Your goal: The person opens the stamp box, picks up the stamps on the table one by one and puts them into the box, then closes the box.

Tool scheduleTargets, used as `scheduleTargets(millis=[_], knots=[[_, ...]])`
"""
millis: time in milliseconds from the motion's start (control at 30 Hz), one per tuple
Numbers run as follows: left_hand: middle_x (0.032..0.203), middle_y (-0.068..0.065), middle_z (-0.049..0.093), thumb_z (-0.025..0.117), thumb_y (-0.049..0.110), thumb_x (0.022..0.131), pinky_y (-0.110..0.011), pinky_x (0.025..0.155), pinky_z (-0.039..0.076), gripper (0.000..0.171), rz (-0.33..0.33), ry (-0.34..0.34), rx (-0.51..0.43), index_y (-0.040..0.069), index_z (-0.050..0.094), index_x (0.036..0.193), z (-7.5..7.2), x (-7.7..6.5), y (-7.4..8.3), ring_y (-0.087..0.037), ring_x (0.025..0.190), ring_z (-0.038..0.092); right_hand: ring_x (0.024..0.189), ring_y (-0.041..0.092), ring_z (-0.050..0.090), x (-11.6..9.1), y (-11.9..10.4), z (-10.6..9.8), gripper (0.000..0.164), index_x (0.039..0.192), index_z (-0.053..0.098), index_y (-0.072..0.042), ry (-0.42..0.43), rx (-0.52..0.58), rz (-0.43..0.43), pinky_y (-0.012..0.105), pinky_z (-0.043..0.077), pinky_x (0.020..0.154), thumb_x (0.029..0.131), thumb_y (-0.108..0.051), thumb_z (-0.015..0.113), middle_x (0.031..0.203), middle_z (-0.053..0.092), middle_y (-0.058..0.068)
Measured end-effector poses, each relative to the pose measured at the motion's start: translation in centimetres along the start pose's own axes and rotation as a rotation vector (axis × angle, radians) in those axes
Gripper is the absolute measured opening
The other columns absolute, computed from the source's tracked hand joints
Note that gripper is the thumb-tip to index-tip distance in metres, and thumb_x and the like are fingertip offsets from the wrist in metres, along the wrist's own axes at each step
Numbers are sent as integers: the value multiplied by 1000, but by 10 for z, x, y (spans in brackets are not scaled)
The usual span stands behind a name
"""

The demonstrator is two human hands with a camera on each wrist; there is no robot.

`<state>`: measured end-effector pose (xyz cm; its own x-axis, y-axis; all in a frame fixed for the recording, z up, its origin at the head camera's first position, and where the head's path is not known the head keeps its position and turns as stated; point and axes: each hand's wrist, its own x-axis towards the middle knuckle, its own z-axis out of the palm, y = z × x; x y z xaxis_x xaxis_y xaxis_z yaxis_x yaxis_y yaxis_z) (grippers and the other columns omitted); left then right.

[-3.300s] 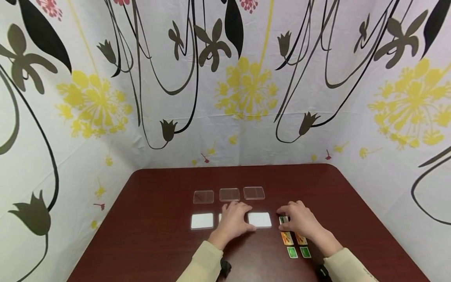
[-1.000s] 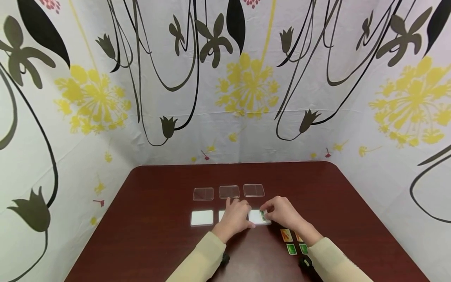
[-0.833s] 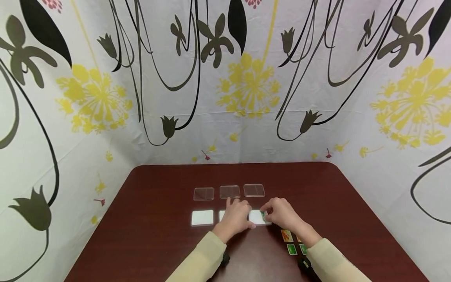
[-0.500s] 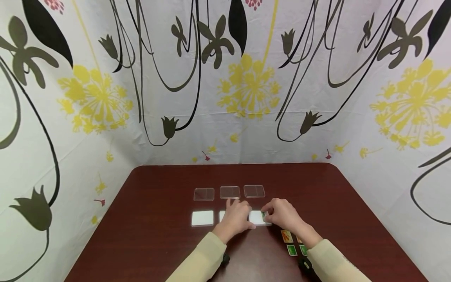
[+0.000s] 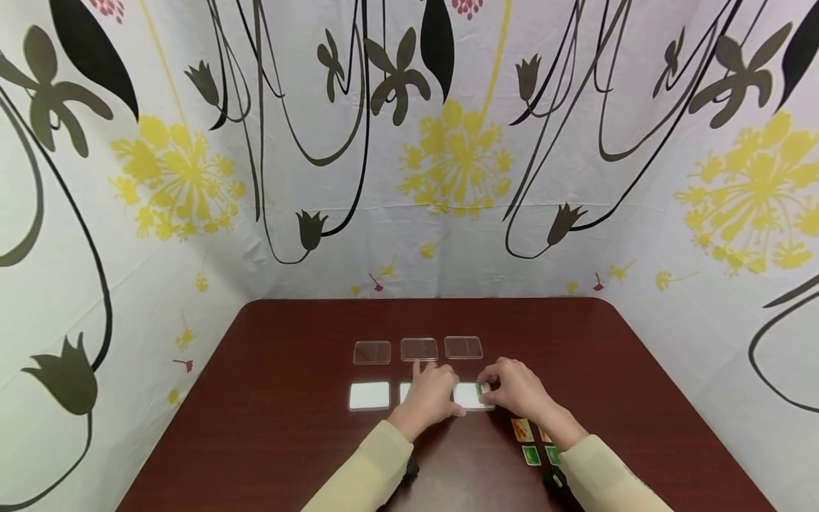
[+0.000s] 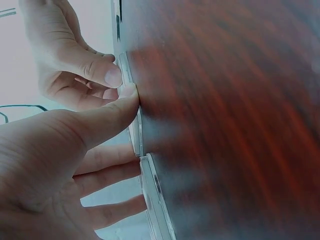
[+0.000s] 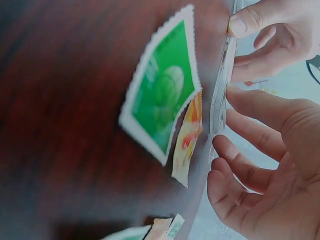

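Note:
A shallow clear case (image 5: 465, 396) with a white insert lies flat on the table, the rightmost of three in a row. My left hand (image 5: 427, 400) holds its left end between thumb and fingers, its other fingers spread over the middle case (image 5: 404, 392). With thumb and index finger my right hand (image 5: 520, 390) pinches a small green-marked stamp (image 5: 480, 390) against the white at the case's right end; the fingers hide most of it. In the right wrist view, a green stamp (image 7: 162, 92) and an orange stamp (image 7: 189, 142) with perforated edges lie nearer than the case.
The left case (image 5: 369, 396) lies beside my left hand. Behind the row are three clear lids (image 5: 419, 349). More stamps (image 5: 531, 455) lie under my right forearm. Patterned white cloth (image 5: 441, 270) stands around the dark red table (image 5: 269, 427).
Since the oldest frame, my right hand has carried the green-marked stamp left from the group of stamps onto the rightmost case. Over the last second both hands have stayed almost still.

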<state>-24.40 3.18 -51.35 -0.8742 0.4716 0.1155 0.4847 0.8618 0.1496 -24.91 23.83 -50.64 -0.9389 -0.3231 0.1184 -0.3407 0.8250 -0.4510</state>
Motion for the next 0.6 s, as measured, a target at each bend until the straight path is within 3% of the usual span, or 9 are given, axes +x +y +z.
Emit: scheduleTargets(millis=[367,600], knots=[[112,4,67,84,57,75,-66,106,33,53,2,3,8,19,77,111,-1,1,0,-28,108,60,76,11,55,3,-4,-7,25,98,79,-17,17,-14,-15,33,47,61,75,-15,89,89,61,-2],[112,4,68,85,57,74,-66,106,32,53,-5,0,9,19,77,111,0,2,-1,-28,110,60,86,21,63,2,-7,-17,26,103,79,-17,6,-17,-7,37,51,66,78,-18,87,94,66,-1]])
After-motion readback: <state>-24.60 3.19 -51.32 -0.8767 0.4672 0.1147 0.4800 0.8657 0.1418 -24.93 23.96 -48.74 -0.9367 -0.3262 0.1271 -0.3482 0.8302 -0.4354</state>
